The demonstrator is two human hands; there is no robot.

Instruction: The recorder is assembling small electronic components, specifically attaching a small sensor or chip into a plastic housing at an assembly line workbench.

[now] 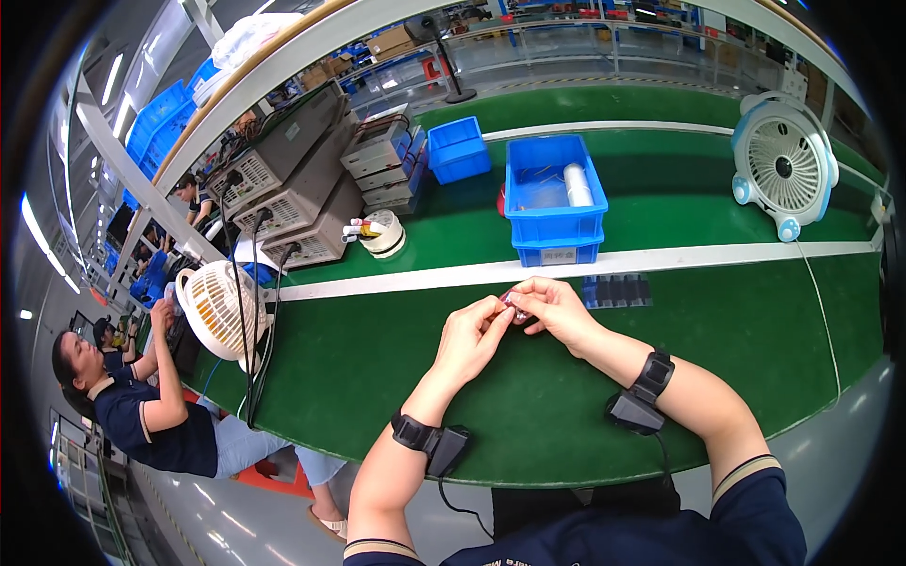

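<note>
**Green bench in a wide workshop hall, small part between two hands**

Green worktop point(330, 377) fills the middle of the view, crossed by a white rail point(425, 276). Bright hall behind, with shelving and a pale, shiny floor.

Both bare hands meet near the middle of the bench, on the near side of the rail. Between the fingertips: a small reddish piece point(516, 314) with a shiny spot, mostly covered by fingers; exact kind too small to tell. Left hand point(469, 338) pinches it from its side, thumb and forefinger nearly closed. Right hand point(559, 313) has thumb and forefinger drawn together on the same piece, other fingers curled loosely. Each forearm wears a black strap with a dark module and cable.

Just right of the right hand, flat on the green: a dark, sectioned strip point(617, 291). Beyond the rail, two stacked blue bins point(555, 226); the upper one contains a white cylinder point(578, 186) and some thin clear items, hard to make out. Farther left, another blue bin point(460, 151), a round white holder point(384, 236) with markers, and stacked grey equipment cases point(307, 203).

Blue-and-white fan point(785, 165) at far right; cream fan point(224, 311) at left. Beyond the latter, a seated co-worker point(156, 424) in a dark shirt, one arm raised.
</note>
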